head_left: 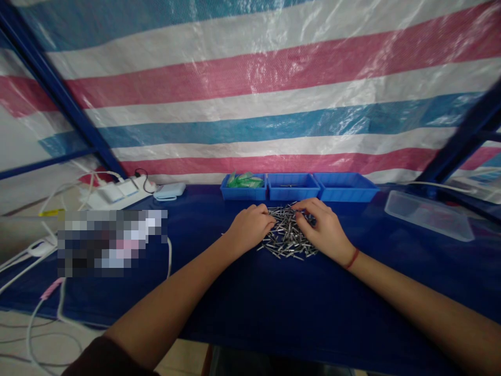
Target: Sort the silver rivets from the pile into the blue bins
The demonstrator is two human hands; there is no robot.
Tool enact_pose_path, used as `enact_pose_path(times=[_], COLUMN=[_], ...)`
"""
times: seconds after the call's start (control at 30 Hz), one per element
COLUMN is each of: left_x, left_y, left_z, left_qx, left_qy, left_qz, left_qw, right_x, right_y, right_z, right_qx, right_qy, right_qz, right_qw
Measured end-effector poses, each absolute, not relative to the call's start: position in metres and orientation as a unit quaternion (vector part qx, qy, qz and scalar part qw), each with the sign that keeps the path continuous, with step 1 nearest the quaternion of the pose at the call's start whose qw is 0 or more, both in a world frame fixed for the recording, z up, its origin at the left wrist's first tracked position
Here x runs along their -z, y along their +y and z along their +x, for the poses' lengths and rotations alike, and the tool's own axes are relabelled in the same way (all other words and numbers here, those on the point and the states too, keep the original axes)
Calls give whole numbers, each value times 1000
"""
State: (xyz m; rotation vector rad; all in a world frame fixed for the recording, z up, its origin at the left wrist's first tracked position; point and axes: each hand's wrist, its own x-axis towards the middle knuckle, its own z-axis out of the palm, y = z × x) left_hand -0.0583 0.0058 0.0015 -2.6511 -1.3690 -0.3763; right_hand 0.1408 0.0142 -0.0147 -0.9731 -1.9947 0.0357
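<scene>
A loose pile of thin metal rivets with long pins lies on the dark blue table between my two hands. My left hand rests at the pile's left side, its fingers curled inward among the rivets. Whatever those fingers hold, if anything, is hidden. Over the right side of the pile is my right hand, a red cord on its wrist. Its thumb and fingers are bent, with a gap between them, and the fingertips touch the pile's upper edge. No rivet shows clearly gripped there.
Behind the pile stand three blue bins: the left bin with green plastic packets, the middle bin with a few metal pieces, and the right bin. A clear plastic lid lies right. A power strip and cables are left.
</scene>
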Motion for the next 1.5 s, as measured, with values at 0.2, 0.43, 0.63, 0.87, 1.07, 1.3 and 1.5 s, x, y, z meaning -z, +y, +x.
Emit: enact_pose_path(times=[0.2, 0.43, 0.63, 0.87, 1.07, 1.3, 1.5], left_x=[-5, -10, -24, -20, -17, -26, -27], left_y=[3, -2, -12, -12, -14, -19, -20], left_z=[-56, -53, -49, -44, -40, -39, -40], left_qx=[127, 155, 254, 406, 439, 443, 442], left_qy=[-489, -482, -439, -416, -423, -417, -408], left_qz=[-862, -856, -861, -794, -742, -749, -766], left_qw=[38, 108, 32, -178, -280, -262, -225], right_x=[14, 12, 7, 4, 1, -2, -3], right_y=[13, 7, -2, -6, -12, -14, -12], right_z=[141, 141, 137, 136, 134, 132, 132], right_qx=[-15, 48, 111, 56, 25, -24, -93], right_qy=[-809, -830, -862, -849, -837, -835, -827], right_qz=[-392, -374, -333, -323, -325, -320, -309], right_qw=[437, 410, 367, 415, 439, 448, 460])
